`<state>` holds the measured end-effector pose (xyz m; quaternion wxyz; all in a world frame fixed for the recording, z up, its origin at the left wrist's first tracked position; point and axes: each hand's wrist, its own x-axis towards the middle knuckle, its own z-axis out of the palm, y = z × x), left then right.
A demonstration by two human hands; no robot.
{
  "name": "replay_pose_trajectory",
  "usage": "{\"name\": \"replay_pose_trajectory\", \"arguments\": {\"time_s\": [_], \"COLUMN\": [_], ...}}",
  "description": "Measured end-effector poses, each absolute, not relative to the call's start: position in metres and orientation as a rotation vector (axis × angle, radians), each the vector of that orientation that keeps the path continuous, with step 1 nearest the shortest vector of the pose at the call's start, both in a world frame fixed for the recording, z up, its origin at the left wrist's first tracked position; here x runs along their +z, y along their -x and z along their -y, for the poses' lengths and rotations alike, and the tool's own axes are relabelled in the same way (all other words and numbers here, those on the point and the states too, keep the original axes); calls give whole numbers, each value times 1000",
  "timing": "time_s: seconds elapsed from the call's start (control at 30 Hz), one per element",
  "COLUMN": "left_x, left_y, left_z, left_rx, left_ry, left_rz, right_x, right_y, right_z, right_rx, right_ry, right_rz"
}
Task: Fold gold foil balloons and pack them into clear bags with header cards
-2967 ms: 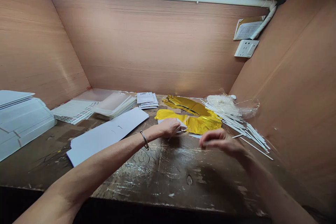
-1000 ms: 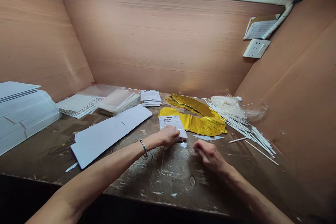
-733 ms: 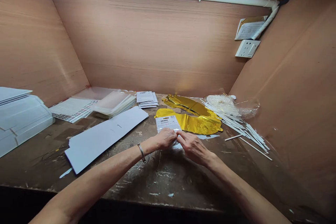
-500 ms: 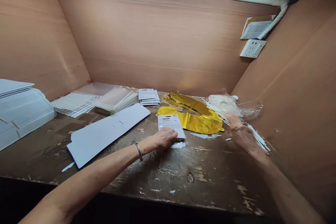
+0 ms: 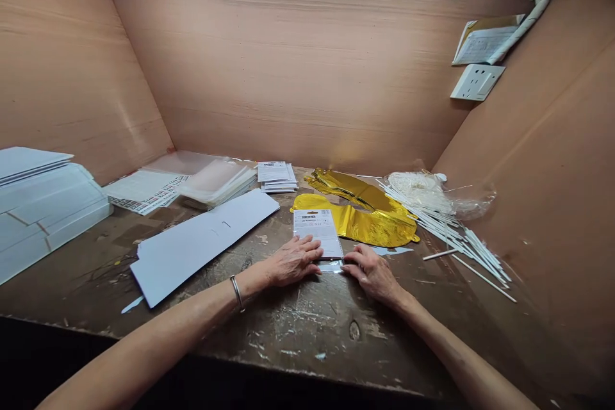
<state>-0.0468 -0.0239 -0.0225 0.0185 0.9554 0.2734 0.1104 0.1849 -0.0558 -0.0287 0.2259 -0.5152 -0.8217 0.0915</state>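
A small clear packet with a white printed card (image 5: 318,234) lies flat on the worn wooden bench, partly over a gold foil balloon (image 5: 369,221). My left hand (image 5: 294,259) rests flat at the packet's near left corner, fingers stretched out and pressing on its lower edge. My right hand (image 5: 370,271) lies flat at the near right corner, fingertips touching the clear flap at the packet's bottom. Neither hand grips anything.
White sticks (image 5: 451,230) fan out on the right beside a clear bag (image 5: 432,191). A flat white cardboard sheet (image 5: 202,240) lies left of centre. Behind it are stacked cards (image 5: 276,177), clear sleeves (image 5: 216,182), label sheets (image 5: 139,191) and white boxes (image 5: 43,205). Wooden walls close in three sides.
My right hand reached out to the white sticks half a second ago and has come back to the packet's bottom edge. My left hand stayed on the packet, now spread flat.
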Motion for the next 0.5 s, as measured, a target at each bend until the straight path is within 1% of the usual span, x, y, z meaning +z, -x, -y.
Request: {"name": "replay_pose_trajectory", "arguments": {"time_s": [0.13, 0.33, 0.4, 0.5], "left_x": [-25, -18, -20, -30], "left_y": [45, 35, 30, 24], "left_z": [27, 15, 6, -4], "left_rx": [354, 411, 408, 286], "left_ry": [-2953, -2896, -2881, -2846], "left_rz": [-888, -1049, -1086, -1126], "right_x": [-24, -24, -22, -20], "right_y": [-179, -172, -174, -177], "right_z": [50, 40, 39, 43], "right_rx": [580, 866, 881, 663], "right_ry": [1594, 1495, 1459, 1367], "right_rz": [1979, 2026, 2089, 2313]}}
